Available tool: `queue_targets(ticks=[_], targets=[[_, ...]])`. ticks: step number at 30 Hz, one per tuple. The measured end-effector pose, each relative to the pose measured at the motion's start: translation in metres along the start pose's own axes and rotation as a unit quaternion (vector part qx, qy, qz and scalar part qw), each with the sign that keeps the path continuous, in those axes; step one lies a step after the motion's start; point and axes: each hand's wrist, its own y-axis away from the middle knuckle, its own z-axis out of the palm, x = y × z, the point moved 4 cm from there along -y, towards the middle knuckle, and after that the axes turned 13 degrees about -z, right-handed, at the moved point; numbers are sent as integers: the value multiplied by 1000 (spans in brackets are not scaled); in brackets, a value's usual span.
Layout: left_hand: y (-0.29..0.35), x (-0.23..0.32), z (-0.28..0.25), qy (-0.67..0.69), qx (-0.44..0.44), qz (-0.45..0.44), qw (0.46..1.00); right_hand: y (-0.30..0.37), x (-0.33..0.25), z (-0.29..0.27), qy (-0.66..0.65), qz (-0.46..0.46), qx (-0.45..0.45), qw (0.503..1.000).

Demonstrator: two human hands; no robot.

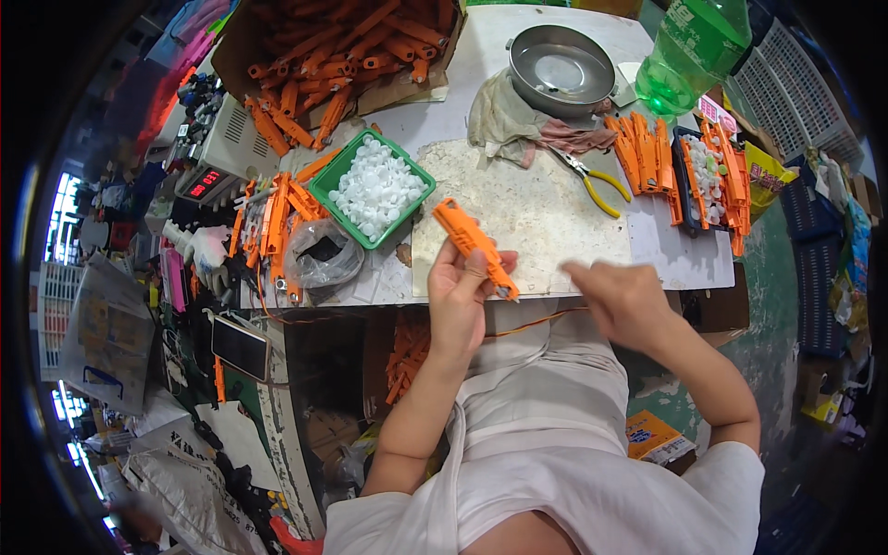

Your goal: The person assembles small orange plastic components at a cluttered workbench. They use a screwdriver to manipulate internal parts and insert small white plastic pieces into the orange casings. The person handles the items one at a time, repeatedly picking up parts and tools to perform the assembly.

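My left hand point(460, 294) is closed around a long orange plastic housing point(473, 242), tilted with its far end up and left. Thumb and fingers grip its lower half, over the near edge of the pale work board point(536, 250). To the right, apart from the housing, my right hand point(622, 298) hovers at the table's front edge. Its fingers are curled and pinched together, their tips blurred; anything between them cannot be made out. Left of the housing stands a green tray point(318, 189) filled with small white plastic pieces point(377, 190).
Yellow-handled pliers point(606, 192) lie on the board's right, near a rag point(507, 120) and a metal bowl point(561, 69). A cardboard box point(242, 69) of orange housings stands at the back left. More housings point(645, 153) and a green bottle point(692, 55) are on the right.
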Motion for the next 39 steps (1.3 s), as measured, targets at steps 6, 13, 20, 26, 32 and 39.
queue_targets(ticks=[6,13,20,26,32,39], targets=[[1,5,-4,56,-13,10,998,-31,23,-12,250,-4,100,963],[7,-3,-3,46,-10,5,999,-73,-178,-64,-76,-327,270,902],[29,-1,6,57,-27,19,998,-48,-212,-90,0,-245,347,905],[41,-6,8,75,-48,13,996,-7,-212,-115,92,-149,346,922],[47,1,43,50,-98,35,993,-17,-247,-108,74,-294,339,890],[68,17,53,31,-119,57,991,91,-231,-146,89,-147,340,925]])
